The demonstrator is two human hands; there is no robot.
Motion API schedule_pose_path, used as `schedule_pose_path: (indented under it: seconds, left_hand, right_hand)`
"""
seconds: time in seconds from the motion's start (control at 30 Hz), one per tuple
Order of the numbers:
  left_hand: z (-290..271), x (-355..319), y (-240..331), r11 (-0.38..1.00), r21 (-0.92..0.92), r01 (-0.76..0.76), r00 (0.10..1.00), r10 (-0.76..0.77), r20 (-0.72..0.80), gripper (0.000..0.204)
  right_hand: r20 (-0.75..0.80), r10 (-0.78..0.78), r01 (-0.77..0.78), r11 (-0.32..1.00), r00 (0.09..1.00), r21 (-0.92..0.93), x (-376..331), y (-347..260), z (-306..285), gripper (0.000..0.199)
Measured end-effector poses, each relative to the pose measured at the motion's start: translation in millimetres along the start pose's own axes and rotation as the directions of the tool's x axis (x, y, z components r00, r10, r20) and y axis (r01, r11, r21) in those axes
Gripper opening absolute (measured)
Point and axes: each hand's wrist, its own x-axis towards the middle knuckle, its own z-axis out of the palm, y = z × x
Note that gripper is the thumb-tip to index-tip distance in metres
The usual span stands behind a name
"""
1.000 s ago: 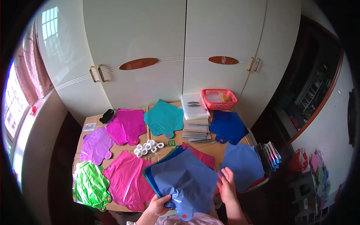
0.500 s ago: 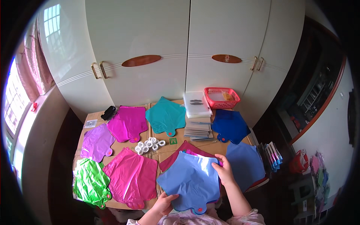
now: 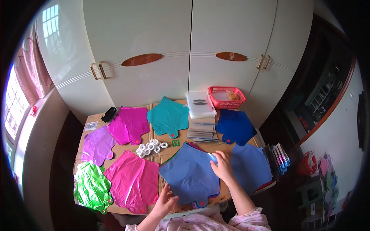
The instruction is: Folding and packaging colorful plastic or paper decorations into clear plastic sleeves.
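Square blue-topped stack of star-shaped foil sheets gently between loosely spread left hand and right hand at far corner; cannot tell whether pinching; avoid creasing

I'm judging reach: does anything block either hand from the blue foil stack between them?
Nothing visible does. The right hand is at the upper right corner of the blue foil stack; the left hand is by its lower left edge, though contact there is unclear.

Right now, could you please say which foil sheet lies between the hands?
The blue sheet just right of the pink sheet; it alone has the left hand at lower left, right hand at upper right.
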Motion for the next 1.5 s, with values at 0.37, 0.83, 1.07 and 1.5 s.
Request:
schedule_pose_path:
  seconds: [0.37,0.83,1.07,1.5]
  left_hand:
    - [15,-49,185,0.687,-0.046,-0.725,0.450,0.524,0.723,0.023]
    - [67,-84,260,0.713,-0.519,-0.472,0.269,0.677,0.685,0.018]
    - [59,-84,261,0.711,-0.516,-0.478,0.224,0.666,0.711,0.021]
    - [54,-91,256,0.707,-0.495,-0.505,0.281,0.677,0.681,0.034]
  right_hand:
    - [0.277,-0.176,0.265,0.907,0.945,-0.326,26,-37,13,0.050]
    - [0.179,-0.185,0.220,0.955,0.966,-0.201,25,-34,25,0.050]
    - [0.258,0.027,0.054,0.952,0.966,-0.301,35,-38,24,0.044]
    - [0.244,0.078,0.000,0.952,0.967,-0.305,41,-23,17,0.040]
